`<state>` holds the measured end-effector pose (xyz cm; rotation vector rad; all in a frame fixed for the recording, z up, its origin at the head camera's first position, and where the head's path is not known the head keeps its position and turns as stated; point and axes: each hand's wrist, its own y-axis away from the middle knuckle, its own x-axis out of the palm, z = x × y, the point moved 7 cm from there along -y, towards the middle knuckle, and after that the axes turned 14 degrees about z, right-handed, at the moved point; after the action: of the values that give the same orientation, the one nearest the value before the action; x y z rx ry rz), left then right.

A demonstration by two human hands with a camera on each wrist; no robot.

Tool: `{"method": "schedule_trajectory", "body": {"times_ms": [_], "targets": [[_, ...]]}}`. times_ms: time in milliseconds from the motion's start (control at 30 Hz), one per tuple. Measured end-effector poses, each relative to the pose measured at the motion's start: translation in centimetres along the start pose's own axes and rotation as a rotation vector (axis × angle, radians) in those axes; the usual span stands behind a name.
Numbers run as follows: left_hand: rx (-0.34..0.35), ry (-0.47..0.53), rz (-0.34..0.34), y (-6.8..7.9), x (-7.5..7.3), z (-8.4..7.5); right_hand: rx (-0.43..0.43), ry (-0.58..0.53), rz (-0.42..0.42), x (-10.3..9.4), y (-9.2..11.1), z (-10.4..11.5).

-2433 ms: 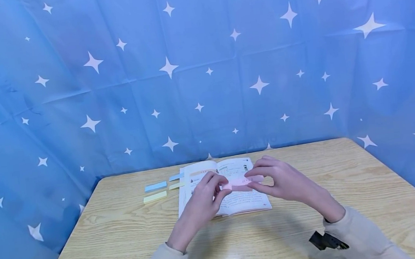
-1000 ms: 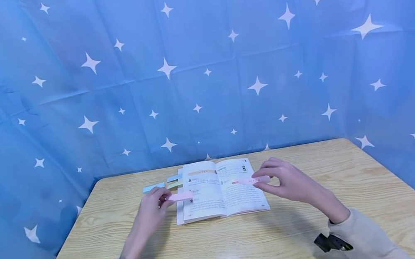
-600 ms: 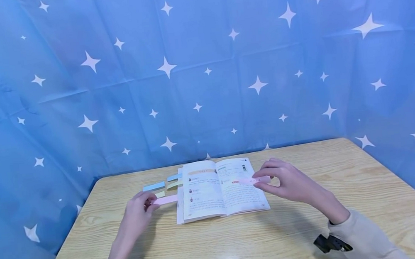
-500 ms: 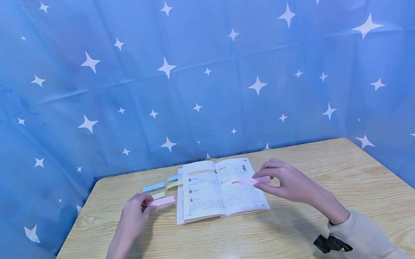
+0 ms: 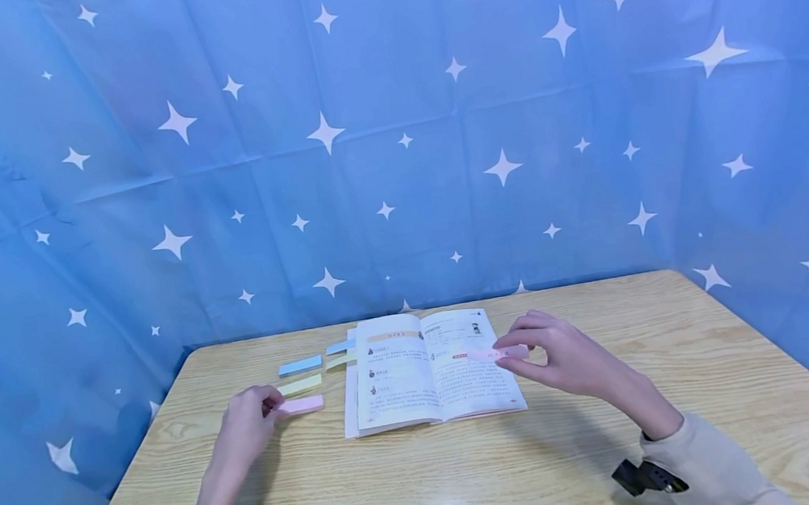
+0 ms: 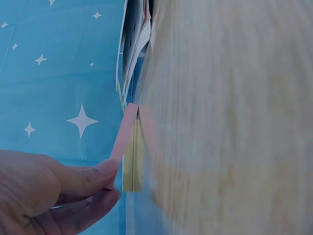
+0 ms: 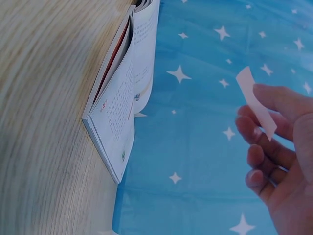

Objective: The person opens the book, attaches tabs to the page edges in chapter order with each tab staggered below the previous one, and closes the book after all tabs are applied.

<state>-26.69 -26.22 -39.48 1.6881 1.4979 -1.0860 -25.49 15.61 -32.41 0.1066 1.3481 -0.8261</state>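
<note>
In the left half of the head view, below centre, the left hand (image 5: 245, 424) pinches a pink pad (image 5: 301, 406) between thumb and fingers, just beside a yellow pad (image 5: 302, 386); a blue pad (image 5: 301, 366) lies above that. Right of centre, the right hand (image 5: 557, 356) pinches a pink slip (image 7: 262, 115) over the open book (image 5: 398, 399). Its marks are too small to read, as are the book's lines of print, orange heading and red label. Blue and yellow tabs (image 5: 340, 360) jut from the book's left edge. The wooden table (image 5: 470, 474) fills the lower frame, a starry blue curtain (image 5: 396, 164) the upper.
</note>
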Motion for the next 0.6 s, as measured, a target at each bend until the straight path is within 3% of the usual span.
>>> {"method": "schedule_trajectory", "body": {"times_ms": [367, 600], "targets": [[-0.046, -0.011, 0.071, -0.43, 0.11, 0.68, -0.001, -0.004, 0.006, 0.06, -0.08, 0.01], [-0.061, -0.051, 0.115, -0.43, 0.26, 0.77, 0.070, -0.012, 0.044, 0.03, 0.02, -0.63]]}}
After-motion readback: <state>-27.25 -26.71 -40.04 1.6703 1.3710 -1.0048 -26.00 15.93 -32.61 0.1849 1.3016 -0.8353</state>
